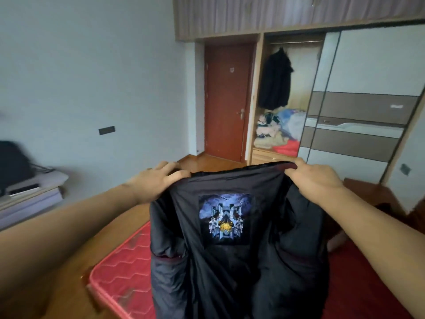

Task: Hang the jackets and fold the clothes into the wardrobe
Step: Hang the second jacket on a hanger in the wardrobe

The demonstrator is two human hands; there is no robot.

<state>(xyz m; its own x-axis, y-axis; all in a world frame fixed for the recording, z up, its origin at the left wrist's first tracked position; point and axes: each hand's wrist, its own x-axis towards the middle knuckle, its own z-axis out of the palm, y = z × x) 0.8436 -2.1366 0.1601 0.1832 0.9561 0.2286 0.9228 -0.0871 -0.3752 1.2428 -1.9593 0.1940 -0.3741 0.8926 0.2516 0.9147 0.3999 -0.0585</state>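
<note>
I hold a black padded jacket up in front of me, its lining side towards me with a blue square printed patch. My left hand pinches its top edge at the left corner, fingers stretched over the rim. My right hand grips the top edge at the right. The jacket hangs down over the red mattress. Across the room the wardrobe stands with its left bay uncovered. A dark coat hangs from its rail above a heap of mixed clothes.
A brown door is shut to the left of the wardrobe. The wardrobe's white and grey sliding panels cover its right side. A low white cabinet with dark items stands at the left wall. Wooden floor lies between bed and wardrobe.
</note>
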